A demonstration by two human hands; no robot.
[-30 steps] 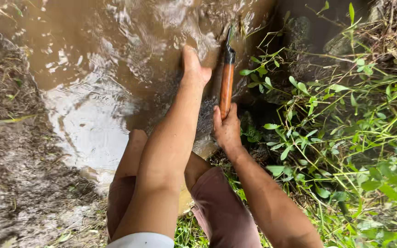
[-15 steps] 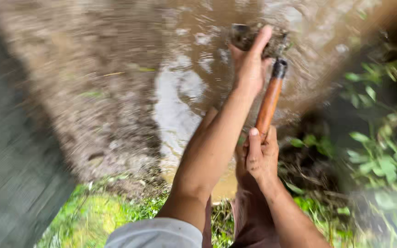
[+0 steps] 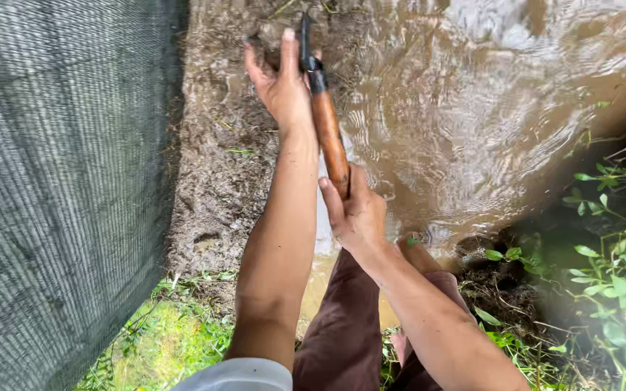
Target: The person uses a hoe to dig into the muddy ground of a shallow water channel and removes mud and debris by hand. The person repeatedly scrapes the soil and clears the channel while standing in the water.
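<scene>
While the person leans over a muddy bank, the right hand is wrapped tight around the lower end of a tool's wooden handle, fingers curled fully round it and thumb laid along its side. That orange-brown handle runs up and slightly left from the fist to a dark metal ferrule and blade, whose tip meets the wet mud near the top edge of the view. How deep the blade sits in the mud cannot be told.

Just left of the handle, the left hand lies spread, palm down, on the mud, its fingers splayed and holding nothing; the side of the hand is just beside, perhaps touching, the upper handle.

Brown, rippled water fills the upper right, lapping against the bank beside the tool. A dark mesh net hangs along the whole left side. Below, the person's bent legs in brown trousers sit between the two forearms, with a bare foot at the water's edge. Green leafy weeds grow at the right, grass at the lower left.
</scene>
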